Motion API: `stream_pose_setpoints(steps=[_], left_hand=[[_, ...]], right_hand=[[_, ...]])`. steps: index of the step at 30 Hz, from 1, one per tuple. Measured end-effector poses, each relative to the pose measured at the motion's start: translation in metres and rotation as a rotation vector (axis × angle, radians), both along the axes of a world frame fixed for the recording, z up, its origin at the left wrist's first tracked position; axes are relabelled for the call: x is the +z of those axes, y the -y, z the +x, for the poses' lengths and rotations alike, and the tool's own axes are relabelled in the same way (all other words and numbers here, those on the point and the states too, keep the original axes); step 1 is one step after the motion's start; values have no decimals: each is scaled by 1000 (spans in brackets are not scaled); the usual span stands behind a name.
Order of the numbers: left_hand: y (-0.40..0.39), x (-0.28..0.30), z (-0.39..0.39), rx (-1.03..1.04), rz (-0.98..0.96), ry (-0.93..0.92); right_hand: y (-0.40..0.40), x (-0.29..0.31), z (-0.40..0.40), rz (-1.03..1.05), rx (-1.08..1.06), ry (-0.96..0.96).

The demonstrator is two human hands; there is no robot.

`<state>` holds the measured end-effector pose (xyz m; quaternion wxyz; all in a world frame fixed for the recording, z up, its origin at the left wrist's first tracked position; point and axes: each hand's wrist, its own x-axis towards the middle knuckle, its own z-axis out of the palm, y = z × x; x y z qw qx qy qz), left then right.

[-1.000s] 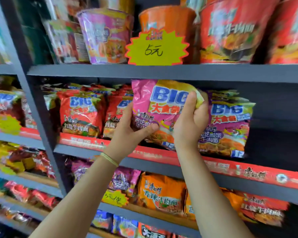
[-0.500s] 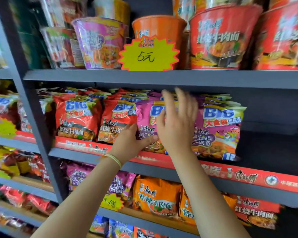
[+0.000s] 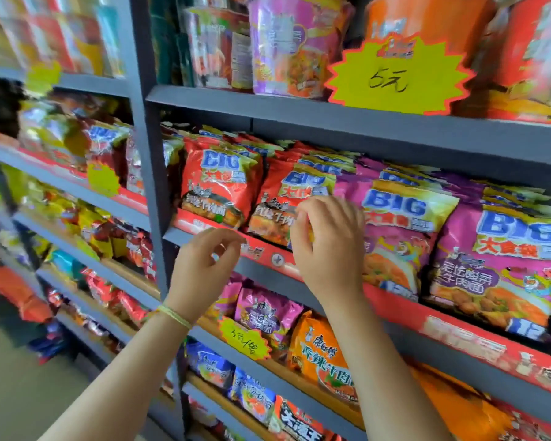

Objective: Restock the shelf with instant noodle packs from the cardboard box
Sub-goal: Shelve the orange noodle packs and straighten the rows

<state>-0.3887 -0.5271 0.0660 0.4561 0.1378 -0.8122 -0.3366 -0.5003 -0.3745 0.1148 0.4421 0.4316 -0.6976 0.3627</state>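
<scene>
My left hand (image 3: 204, 265) hangs in front of the red price rail (image 3: 268, 254) of the shelf (image 3: 347, 130), fingers loosely curled with nothing between them, so it counts as empty and relaxed. My right hand (image 3: 330, 246) is in front of the lower corner of the pink BIG noodle pack (image 3: 398, 224), just where it meets the red BIG noodle pack (image 3: 287, 202); its fingers are bent, but I cannot tell whether they pinch the wrapper or only hover against it. The pink pack stands upright at the front of its row, with another pink pack (image 3: 503, 259) just beside it on the right and a second red pack (image 3: 220, 186) further left. The cardboard box is not in view, so the next pack will, I judge, have to come from below or behind me. The risks I see are small but real. If my right hand catches the wrapper as it leaves, the front pack could tip forward over the rail and fall to the shelves below. The packs lean against each other, so a nudge on one may slump its neighbours. The yellow starburst tag (image 3: 395, 76) above reads 5元 and sits under the cup noodles (image 3: 293, 46); a raised arm could knock it.
</scene>
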Motion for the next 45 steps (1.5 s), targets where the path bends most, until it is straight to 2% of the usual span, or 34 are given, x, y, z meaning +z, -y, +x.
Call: stream_pose_setpoints(steps=[3,5,8,12,15,18,20,22,25,27,29,32,35,42,45], left_hand=[[60,-50,64,195,50,298],[100,-85,117,330,131,490],[144,-124,207,520,288,621],[192,-170,336,782,343,668],[225,-214,443,994,388,611],[252,-254,545,1248,373,600],[267,-270,601,1357,442,623],[281,-280,641,1404,527,696],[301,-289,680,1376,766,858],[313,-297,695,1319,882,979],[325,-302,707,1233,961,1001],[341,-310,719,1179,1025,1015],[345,-315,719,1299,1013,962],[344,-327,725,1639,1009,767],[337,-330,723,1705,949,681]], right_hand=[[61,-23,42,114,361,245],[115,-51,73,353,490,405],[203,-98,134,683,621,468],[312,-157,245,951,805,500],[385,-196,340,1082,971,466],[443,-227,432,1215,1109,474],[470,-242,483,1309,1155,467],[493,-255,523,1381,1183,435],[526,-268,567,1439,1207,416],[545,-274,587,1479,1198,405],[564,-282,606,1545,1184,392],[591,-300,637,1653,1168,310],[611,-329,669,1880,1086,186],[616,-426,724,2338,932,-407],[605,-458,732,2316,960,-590]])
